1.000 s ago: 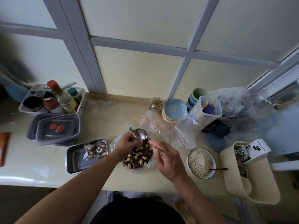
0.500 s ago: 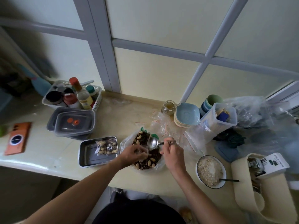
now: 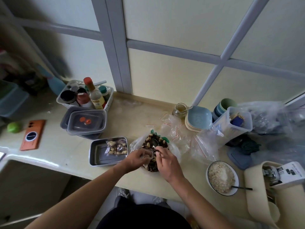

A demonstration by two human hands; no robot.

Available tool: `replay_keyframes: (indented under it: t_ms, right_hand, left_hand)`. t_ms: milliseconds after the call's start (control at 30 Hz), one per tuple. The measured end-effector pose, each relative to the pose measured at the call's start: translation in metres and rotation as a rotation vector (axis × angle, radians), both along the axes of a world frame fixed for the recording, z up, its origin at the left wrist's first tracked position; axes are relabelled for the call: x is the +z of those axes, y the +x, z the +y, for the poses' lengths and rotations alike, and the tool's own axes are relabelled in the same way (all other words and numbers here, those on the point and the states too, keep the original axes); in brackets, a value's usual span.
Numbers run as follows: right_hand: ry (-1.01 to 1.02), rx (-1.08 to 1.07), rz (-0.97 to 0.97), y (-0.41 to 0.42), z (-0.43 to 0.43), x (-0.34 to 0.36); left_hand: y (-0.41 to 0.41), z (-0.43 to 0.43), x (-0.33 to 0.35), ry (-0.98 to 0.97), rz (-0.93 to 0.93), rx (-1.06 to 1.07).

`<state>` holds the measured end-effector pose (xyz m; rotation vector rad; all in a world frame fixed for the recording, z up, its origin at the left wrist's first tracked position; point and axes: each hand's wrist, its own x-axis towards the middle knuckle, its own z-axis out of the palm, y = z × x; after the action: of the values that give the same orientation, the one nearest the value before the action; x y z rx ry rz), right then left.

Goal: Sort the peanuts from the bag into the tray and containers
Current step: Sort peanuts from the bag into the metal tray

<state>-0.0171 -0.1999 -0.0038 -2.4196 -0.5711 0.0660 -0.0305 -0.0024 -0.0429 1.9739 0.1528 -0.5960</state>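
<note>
Lowered the spoon (image 3: pixel 154 142), pinched in the right hand (image 3: pixel 166 161), into the peanut bag (image 3: pixel 175 151) at lower centre; gripped a small clear pouch (image 3: pixel 147 153) in the left hand (image 3: pixel 137 158), probably for filling.

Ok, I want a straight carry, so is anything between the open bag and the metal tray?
Nothing visible does. The tray sits right beside the bag, on its left, with only bare counter between; a peanut packet already lies inside the tray.
</note>
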Motion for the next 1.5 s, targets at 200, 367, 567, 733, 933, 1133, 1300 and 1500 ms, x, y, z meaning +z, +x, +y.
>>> replay_keyframes:
  t_ms: [200,367,567,733,933,1133,1300,1500]
  right_hand:
    - [0.024,0.044,0.037,-0.008,-0.009,0.003]
    - [0.069,0.013,0.106,-0.008,-0.006,-0.001]
    - [0.395,-0.492,0.493,0.011,0.001,0.010]
    - [0.706,-0.802,0.717,0.023,-0.012,0.000]
    - [0.883,-0.867,0.778,0.023,-0.035,0.003]
    - [0.901,-0.850,0.654,0.021,-0.055,0.028]
    - [0.681,-0.632,0.424,0.009,-0.057,0.053]
    - [0.426,-0.239,0.039,-0.017,-0.052,0.062]
  left_hand:
    - [0.002,-0.004,0.003,0.058,-0.024,-0.063]
    - [0.004,-0.003,0.002,0.066,-0.016,-0.076]
    - [0.005,-0.001,0.001,0.035,-0.013,-0.055]
    - [0.007,-0.001,-0.001,0.008,0.014,-0.028]
    - [0.013,-0.003,-0.004,-0.058,0.044,0.005]
    - [0.024,-0.015,0.003,-0.108,0.030,0.045]
    - [0.035,-0.024,0.005,-0.086,0.033,0.053]
    - [0.043,-0.033,0.006,-0.066,0.043,0.070]
